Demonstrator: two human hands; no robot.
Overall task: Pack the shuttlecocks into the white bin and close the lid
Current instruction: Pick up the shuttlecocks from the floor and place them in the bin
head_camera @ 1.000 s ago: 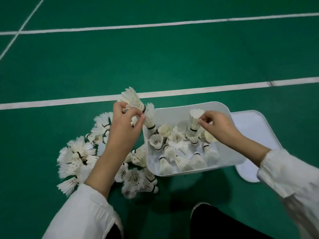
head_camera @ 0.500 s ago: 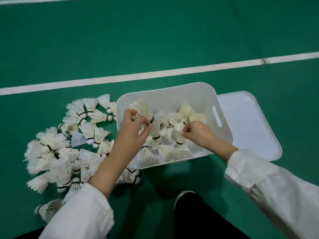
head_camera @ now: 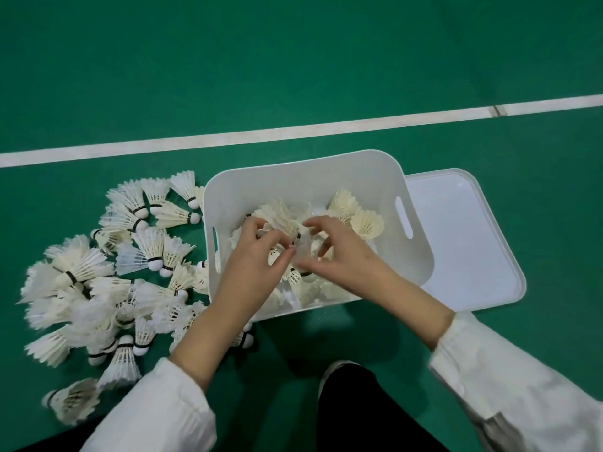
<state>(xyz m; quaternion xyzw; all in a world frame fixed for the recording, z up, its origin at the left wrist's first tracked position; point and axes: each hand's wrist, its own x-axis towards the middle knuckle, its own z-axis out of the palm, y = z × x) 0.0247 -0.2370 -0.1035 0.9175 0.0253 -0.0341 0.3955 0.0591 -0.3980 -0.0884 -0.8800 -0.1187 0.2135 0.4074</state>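
The white bin (head_camera: 293,171) stands open on the green court floor and holds several white feather shuttlecocks (head_camera: 367,223). Both my hands are inside it, close together. My left hand (head_camera: 257,256) grips a shuttlecock (head_camera: 277,216) whose feathers fan out above my fingers. My right hand (head_camera: 339,249) has curled fingers among the shuttlecocks beside the left one; whether it pinches one is hidden by blur. A large pile of loose shuttlecocks (head_camera: 107,278) lies on the floor left of the bin. The white lid (head_camera: 473,243) lies flat on the floor to the right, partly under the bin.
A white court line (head_camera: 293,132) runs across the floor behind the bin. My dark trouser leg and a shoe (head_camera: 339,367) sit in front of the bin. Bare green floor lies beyond the line and to the right of the lid.
My left hand carried its shuttlecock from the bin's left rim into the bin's middle. My right hand moved left to meet it. The camera tilted down.
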